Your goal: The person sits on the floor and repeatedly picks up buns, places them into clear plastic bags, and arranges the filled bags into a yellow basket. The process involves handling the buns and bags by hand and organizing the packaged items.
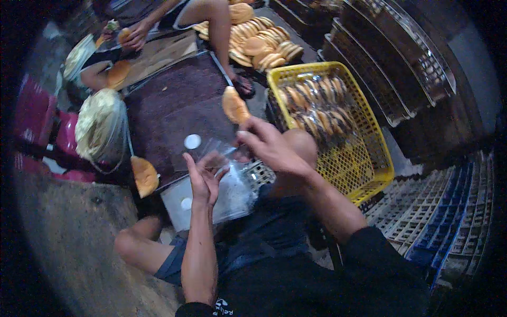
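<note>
My left hand is palm up with its fingers apart, over a stack of clear plastic bags. A thin sheet of clear film shows between my two hands, smeared by motion. My right hand is closed, thumb against curled fingers; what it grips, if anything, I cannot make out. Just beyond its knuckles, a golden bun rests at the edge of a large tray coated with dark brown filling. Another bun sits at the tray's near left corner. A white disc lies by my left fingertips.
A yellow crate at my right holds rows of bagged buns. Many loose buns are piled at the back. A bag of pale cream stands left of the tray. Across it, another person's hands hold a bun.
</note>
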The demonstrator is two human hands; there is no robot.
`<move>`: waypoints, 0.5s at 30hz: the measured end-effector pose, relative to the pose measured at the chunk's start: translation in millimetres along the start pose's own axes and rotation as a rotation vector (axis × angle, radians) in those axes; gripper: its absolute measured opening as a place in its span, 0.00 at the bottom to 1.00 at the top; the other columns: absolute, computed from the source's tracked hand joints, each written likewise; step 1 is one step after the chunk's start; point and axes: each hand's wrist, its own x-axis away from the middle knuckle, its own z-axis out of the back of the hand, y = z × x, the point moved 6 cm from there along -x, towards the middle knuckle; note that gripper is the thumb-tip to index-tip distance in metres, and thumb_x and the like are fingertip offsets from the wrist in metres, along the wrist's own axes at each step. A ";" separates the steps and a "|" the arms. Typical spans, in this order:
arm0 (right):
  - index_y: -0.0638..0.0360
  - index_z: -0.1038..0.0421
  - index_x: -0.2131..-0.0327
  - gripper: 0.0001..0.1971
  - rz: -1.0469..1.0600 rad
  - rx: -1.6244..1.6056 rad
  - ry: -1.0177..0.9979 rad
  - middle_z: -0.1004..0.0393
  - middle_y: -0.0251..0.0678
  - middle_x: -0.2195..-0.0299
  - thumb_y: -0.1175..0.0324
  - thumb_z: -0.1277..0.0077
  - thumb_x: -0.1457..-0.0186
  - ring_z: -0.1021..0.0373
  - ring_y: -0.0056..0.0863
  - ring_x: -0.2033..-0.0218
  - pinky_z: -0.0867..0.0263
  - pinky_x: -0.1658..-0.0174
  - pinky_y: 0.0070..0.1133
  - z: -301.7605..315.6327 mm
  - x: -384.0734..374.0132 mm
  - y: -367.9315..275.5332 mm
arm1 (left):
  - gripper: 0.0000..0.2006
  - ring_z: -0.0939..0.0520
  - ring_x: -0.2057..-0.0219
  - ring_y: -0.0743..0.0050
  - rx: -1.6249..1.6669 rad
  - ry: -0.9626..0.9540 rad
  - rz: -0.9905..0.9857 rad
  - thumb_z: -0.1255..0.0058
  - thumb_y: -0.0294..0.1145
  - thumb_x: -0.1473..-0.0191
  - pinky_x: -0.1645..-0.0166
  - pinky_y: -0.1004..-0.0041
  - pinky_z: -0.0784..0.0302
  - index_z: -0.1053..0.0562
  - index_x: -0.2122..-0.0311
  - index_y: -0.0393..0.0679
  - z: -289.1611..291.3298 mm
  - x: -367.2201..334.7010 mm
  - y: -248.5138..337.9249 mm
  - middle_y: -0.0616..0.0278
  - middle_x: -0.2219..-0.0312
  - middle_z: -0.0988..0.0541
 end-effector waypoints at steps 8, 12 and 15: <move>0.65 0.33 0.69 0.11 -0.184 -0.249 0.233 0.30 0.34 0.77 0.65 0.54 0.41 0.32 0.19 0.81 0.33 0.79 0.18 -66.8 13.9 -9.3 | 0.13 0.21 0.69 0.76 -0.027 0.161 -0.241 0.49 0.44 0.44 0.69 0.76 0.23 0.27 0.64 0.43 42.8 -12.1 78.3 0.63 0.68 0.21; 0.65 0.30 0.75 0.13 0.010 0.172 0.388 0.31 0.32 0.85 0.65 0.51 0.43 0.33 0.22 0.83 0.37 0.78 0.22 -76.9 14.8 -16.8 | 0.13 0.24 0.80 0.80 -0.178 0.298 -0.438 0.45 0.42 0.47 0.74 0.79 0.23 0.28 0.68 0.43 61.0 -7.7 102.6 0.65 0.76 0.23; 0.66 0.34 0.56 0.21 0.118 0.560 0.708 0.28 0.50 0.61 0.59 0.48 0.46 0.30 0.43 0.60 0.36 0.55 0.32 -20.7 -19.3 36.6 | 0.17 0.24 0.81 0.77 -0.018 0.637 -0.491 0.44 0.46 0.48 0.80 0.79 0.26 0.28 0.68 0.41 102.4 0.1 131.1 0.61 0.76 0.23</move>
